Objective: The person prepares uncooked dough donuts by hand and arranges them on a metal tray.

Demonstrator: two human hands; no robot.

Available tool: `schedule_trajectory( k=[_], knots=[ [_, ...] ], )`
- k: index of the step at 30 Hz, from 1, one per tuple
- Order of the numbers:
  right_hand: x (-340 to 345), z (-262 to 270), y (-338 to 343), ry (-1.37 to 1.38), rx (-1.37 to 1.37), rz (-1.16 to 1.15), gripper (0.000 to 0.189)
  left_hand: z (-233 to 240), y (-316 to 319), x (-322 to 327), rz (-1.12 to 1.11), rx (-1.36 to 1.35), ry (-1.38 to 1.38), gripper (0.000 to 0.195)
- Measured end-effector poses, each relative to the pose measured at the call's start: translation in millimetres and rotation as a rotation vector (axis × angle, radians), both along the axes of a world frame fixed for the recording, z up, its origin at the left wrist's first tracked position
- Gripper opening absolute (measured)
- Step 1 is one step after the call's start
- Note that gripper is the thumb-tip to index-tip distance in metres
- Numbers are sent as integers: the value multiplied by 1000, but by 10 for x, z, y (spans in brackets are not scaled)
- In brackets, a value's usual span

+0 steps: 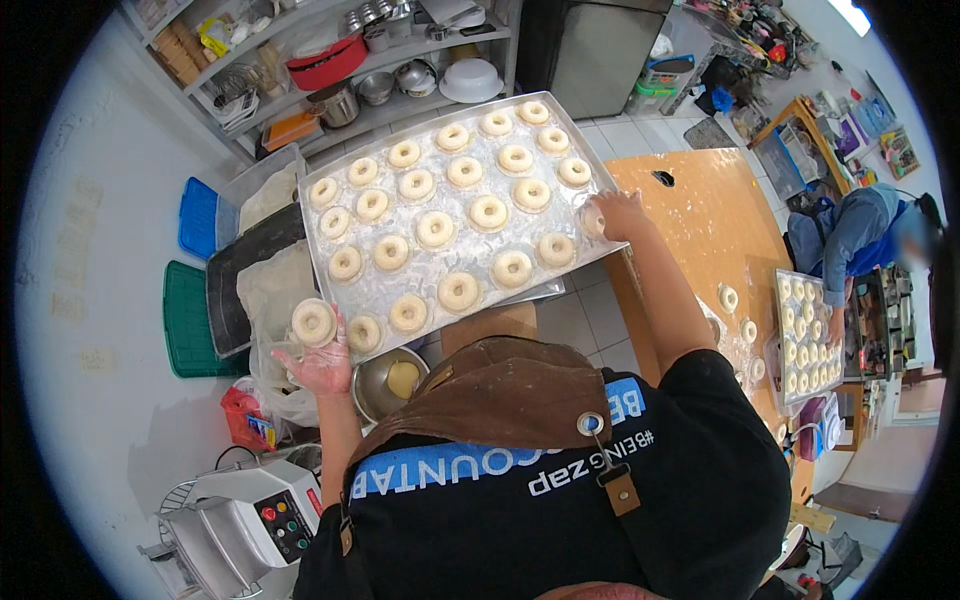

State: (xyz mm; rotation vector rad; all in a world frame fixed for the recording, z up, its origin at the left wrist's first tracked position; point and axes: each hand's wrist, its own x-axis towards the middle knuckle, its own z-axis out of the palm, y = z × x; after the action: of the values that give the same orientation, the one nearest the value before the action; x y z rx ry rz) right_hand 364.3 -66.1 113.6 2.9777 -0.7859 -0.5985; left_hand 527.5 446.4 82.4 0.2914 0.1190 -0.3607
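Observation:
A large metal baking tray dusted with flour lies before me, tilted in view, with rows of raw dough rings on it. Each ring seems to sit on a small round liner. My left hand is palm up beside the tray's near left corner. One dough ring rests on its spread fingers. At the tray's right edge, my right hand reaches over another dough ring and partly covers it. Whether its fingers grip that ring or only touch it is hidden.
A wooden table stands right, holding loose rings and a second tray, where a co-worker leans in. Left are bins with a green lid. A steel bowl holds dough. Shelves stand behind; a machine is lower left.

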Motion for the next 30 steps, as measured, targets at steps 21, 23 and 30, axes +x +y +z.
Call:
schedule_trajectory(
  k=[21, 23, 30],
  knots=[
    [6, 159, 342, -105, 87, 84, 54, 7, 10, -38, 1, 18, 20, 89],
    [97, 146, 543, -117, 96, 140, 62, 8, 19, -47, -3, 15, 18, 89],
    [229, 30, 941, 2, 109, 119, 63, -12, 44, -36, 13, 30, 13, 89]
  ],
)
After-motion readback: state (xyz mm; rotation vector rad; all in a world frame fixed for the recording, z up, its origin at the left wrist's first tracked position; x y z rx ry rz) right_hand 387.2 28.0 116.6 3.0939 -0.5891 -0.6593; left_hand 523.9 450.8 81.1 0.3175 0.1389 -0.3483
